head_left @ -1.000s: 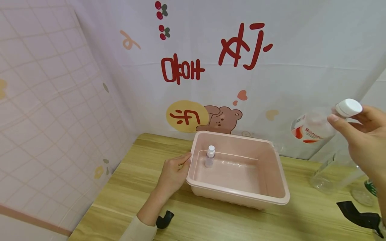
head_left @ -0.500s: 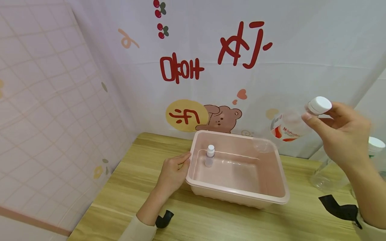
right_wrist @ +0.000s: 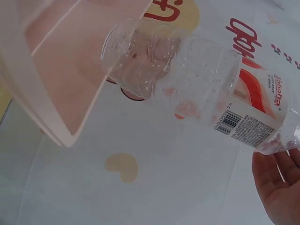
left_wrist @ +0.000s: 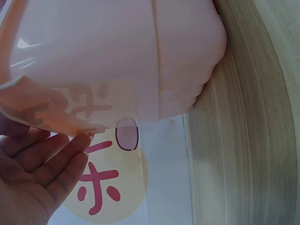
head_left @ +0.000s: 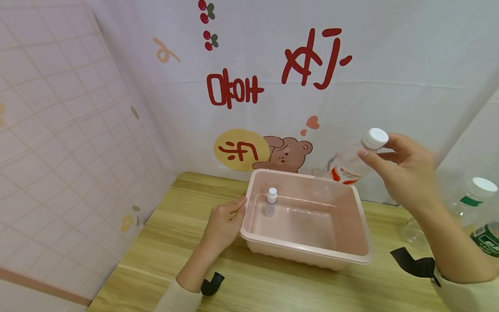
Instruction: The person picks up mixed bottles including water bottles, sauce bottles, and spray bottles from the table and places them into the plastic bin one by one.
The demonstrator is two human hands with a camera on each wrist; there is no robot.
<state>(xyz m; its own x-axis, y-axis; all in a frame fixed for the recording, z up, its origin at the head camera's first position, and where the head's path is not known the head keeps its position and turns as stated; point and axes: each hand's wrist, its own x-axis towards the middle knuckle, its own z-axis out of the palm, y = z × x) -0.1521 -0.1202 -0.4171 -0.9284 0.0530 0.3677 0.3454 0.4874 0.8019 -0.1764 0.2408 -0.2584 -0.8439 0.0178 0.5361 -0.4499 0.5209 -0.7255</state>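
Observation:
My right hand (head_left: 409, 173) grips a clear plastic bottle (head_left: 345, 167) by the neck, just under its white cap. The bottle has a red-and-white label (right_wrist: 260, 96) and leans with its base down and to the left, over the far right rim of a pink plastic basin (head_left: 308, 256). Against the basin's left rim, my left hand (head_left: 224, 223) pinches the edge; in the left wrist view its fingers (left_wrist: 61, 161) lie under the rim. Inside the basin, at the left, a small white-capped bottle (head_left: 270, 203) stands upright.
On the wooden table (head_left: 183, 216) at the right stand more clear bottles, one with a white cap (head_left: 483, 186) and one with a green label (head_left: 487, 238). My right forearm partly covers them. A printed cloth wall (head_left: 386, 56) rises behind the basin.
My right hand has carried the bottle leftward, from the right side to over the basin's rim. The left hand and basin have stayed in place.

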